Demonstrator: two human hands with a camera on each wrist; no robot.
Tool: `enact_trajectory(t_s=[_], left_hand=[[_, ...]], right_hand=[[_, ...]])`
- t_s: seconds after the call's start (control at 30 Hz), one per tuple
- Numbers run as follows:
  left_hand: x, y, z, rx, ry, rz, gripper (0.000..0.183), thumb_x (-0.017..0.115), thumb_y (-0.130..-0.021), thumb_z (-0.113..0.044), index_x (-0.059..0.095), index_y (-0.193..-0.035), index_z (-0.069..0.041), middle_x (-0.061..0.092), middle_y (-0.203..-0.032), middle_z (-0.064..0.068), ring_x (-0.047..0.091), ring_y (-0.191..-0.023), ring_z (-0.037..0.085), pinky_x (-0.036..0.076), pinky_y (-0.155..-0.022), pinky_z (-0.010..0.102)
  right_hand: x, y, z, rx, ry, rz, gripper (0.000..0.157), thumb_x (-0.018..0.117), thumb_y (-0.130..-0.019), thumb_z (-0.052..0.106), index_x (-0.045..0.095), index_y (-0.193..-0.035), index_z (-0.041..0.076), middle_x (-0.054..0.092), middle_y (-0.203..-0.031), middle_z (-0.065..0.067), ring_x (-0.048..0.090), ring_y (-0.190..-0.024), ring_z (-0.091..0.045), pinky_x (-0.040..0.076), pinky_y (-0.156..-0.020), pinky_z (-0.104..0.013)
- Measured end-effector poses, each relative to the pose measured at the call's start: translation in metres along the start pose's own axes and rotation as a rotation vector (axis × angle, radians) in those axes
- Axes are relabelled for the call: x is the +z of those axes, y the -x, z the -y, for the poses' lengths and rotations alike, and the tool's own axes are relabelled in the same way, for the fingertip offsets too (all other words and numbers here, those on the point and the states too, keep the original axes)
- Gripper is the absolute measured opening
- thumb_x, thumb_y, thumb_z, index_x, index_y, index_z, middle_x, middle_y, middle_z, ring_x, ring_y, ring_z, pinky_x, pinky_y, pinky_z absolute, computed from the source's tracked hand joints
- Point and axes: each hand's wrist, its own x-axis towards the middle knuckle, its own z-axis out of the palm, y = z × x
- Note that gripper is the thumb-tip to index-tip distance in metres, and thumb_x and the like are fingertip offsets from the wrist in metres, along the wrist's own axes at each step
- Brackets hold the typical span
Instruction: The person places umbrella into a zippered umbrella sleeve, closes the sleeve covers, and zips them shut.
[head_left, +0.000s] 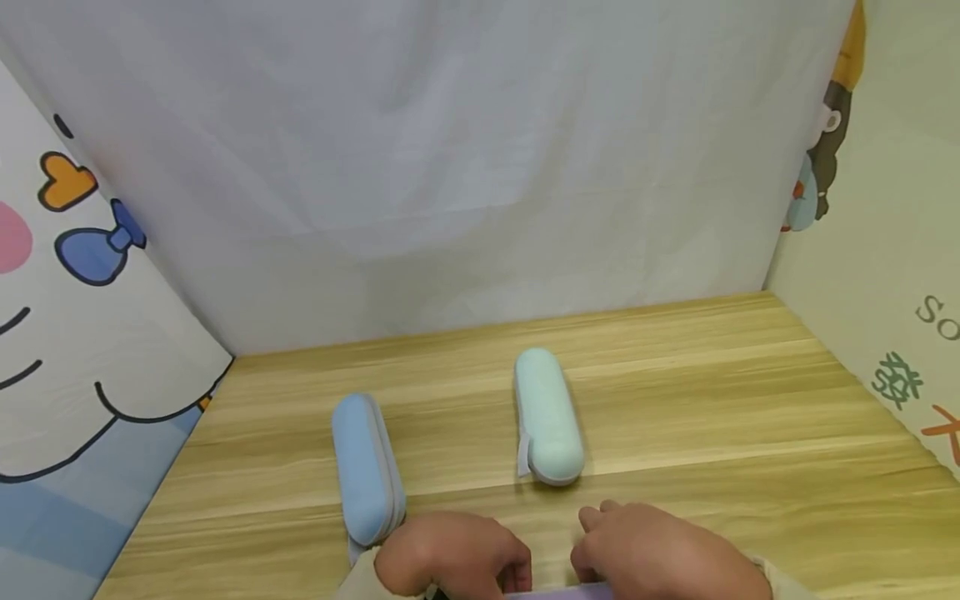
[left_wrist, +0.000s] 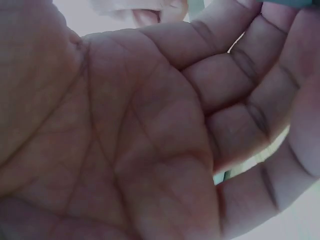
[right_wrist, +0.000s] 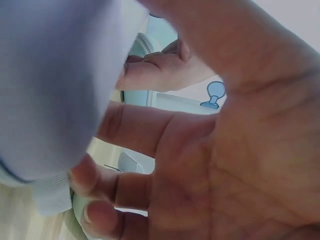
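A lavender zip-up glasses case (head_left: 562,592) shows only as a strip at the bottom edge of the head view, between both hands. Up close in the right wrist view, the case (right_wrist: 50,90) fills the left side, with a ribbed fabric tab (right_wrist: 52,195) at its end. My right hand (head_left: 660,550) holds it with bent fingers. On the other side my left hand (head_left: 457,554) grips it with curled fingers; its fingertips are mostly out of sight in the left wrist view. A blue glasses case (head_left: 363,471) lies just beyond my left hand.
A mint-green glasses case (head_left: 549,417) lies farther back on the wood-grain table (head_left: 712,400), its grey tab toward me. Behind the table hangs a white cloth (head_left: 450,167). Printed panels stand at the left (head_left: 60,333) and right (head_left: 885,275).
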Motion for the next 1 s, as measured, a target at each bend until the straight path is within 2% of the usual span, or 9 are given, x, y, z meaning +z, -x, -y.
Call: enact_trajectory(t_s=[0.1, 0.2, 0.37, 0.43, 0.5, 0.6, 0.77, 0.9, 1.0], left_hand=[[0.003, -0.002, 0.005, -0.006, 0.007, 0.005, 0.004, 0.073, -0.098, -0.02, 0.069, -0.097, -0.018, 0.064, -0.083, -0.017, 0.059, -0.076, -0.004, 0.051, -0.072, 0.018], [0.005, -0.009, 0.022, -0.006, 0.034, 0.046, 0.007, 0.074, -0.097, -0.022, 0.069, -0.102, -0.021, 0.066, -0.086, -0.017, 0.061, -0.079, -0.003, 0.052, -0.074, 0.019], [0.016, -0.031, 0.068, 0.024, 0.017, 0.089, 0.016, 0.077, -0.095, -0.03, 0.072, -0.11, -0.029, 0.068, -0.09, -0.019, 0.064, -0.082, -0.003, 0.053, -0.075, 0.02], [0.021, -0.04, 0.082, 0.064, 0.0, 0.077, 0.015, 0.078, -0.095, -0.032, 0.073, -0.109, -0.032, 0.069, -0.091, -0.02, 0.064, -0.081, -0.003, 0.053, -0.073, 0.02], [0.021, -0.044, 0.09, 0.115, -0.007, 0.077, 0.014, 0.076, -0.096, -0.034, 0.071, -0.109, -0.034, 0.067, -0.092, -0.021, 0.063, -0.081, -0.003, 0.053, -0.072, 0.02], [0.015, -0.037, 0.077, 0.133, -0.047, 0.039, 0.015, 0.077, -0.095, -0.033, 0.07, -0.109, -0.034, 0.066, -0.093, -0.021, 0.061, -0.08, -0.002, 0.052, -0.072, 0.02], [0.001, -0.012, 0.043, 0.141, -0.077, -0.043, 0.021, 0.079, -0.093, -0.031, 0.069, -0.111, -0.027, 0.064, -0.093, -0.021, 0.059, -0.082, -0.004, 0.051, -0.074, 0.018], [-0.009, 0.012, 0.022, 0.183, -0.056, -0.126, 0.019, 0.071, -0.1, -0.033, 0.07, -0.114, -0.022, 0.062, -0.095, -0.022, 0.059, -0.083, -0.006, 0.051, -0.075, 0.017], [-0.018, 0.031, 0.01, 0.219, 0.007, -0.205, 0.017, 0.062, -0.106, -0.031, 0.071, -0.115, -0.02, 0.064, -0.099, -0.021, 0.059, -0.086, -0.006, 0.051, -0.08, 0.019]], right_hand=[[0.004, 0.0, -0.003, -0.104, 0.091, -0.075, 0.024, 0.08, -0.079, 0.043, 0.06, -0.075, 0.031, 0.041, -0.081, 0.013, 0.039, -0.073, -0.006, 0.038, -0.067, -0.022], [0.005, 0.0, -0.006, -0.15, 0.121, -0.108, 0.027, 0.077, -0.081, 0.046, 0.057, -0.074, 0.03, 0.037, -0.08, 0.013, 0.034, -0.073, -0.006, 0.034, -0.068, -0.021], [0.005, -0.001, -0.008, -0.147, 0.098, -0.086, 0.028, 0.079, -0.081, 0.037, 0.054, -0.073, 0.027, 0.038, -0.081, 0.014, 0.035, -0.075, -0.005, 0.036, -0.071, -0.023], [0.004, -0.001, -0.008, -0.147, 0.059, -0.073, 0.026, 0.079, -0.083, 0.037, 0.055, -0.075, 0.028, 0.039, -0.082, 0.016, 0.036, -0.077, -0.005, 0.037, -0.073, -0.023], [0.002, -0.001, -0.01, -0.151, -0.002, -0.057, 0.021, 0.079, -0.085, 0.038, 0.06, -0.082, 0.03, 0.042, -0.085, 0.019, 0.038, -0.08, -0.003, 0.039, -0.075, -0.024], [-0.001, -0.004, -0.012, -0.173, -0.153, -0.019, 0.019, 0.082, -0.087, 0.039, 0.068, -0.097, 0.032, 0.051, -0.089, 0.025, 0.045, -0.083, 0.001, 0.043, -0.077, -0.022], [-0.004, -0.014, -0.016, -0.298, -0.409, 0.074, 0.024, 0.08, -0.089, 0.021, 0.071, -0.111, 0.024, 0.063, -0.089, 0.022, 0.057, -0.08, 0.007, 0.049, -0.072, -0.016], [-0.008, -0.016, -0.025, -0.416, -0.469, 0.076, 0.021, 0.076, -0.094, 0.022, 0.068, -0.113, 0.02, 0.06, -0.087, 0.023, 0.057, -0.078, 0.008, 0.049, -0.07, -0.014], [-0.013, -0.013, -0.033, -0.462, -0.526, 0.07, 0.021, 0.075, -0.096, 0.028, 0.066, -0.115, 0.021, 0.058, -0.084, 0.023, 0.055, -0.074, 0.008, 0.05, -0.066, -0.016]])
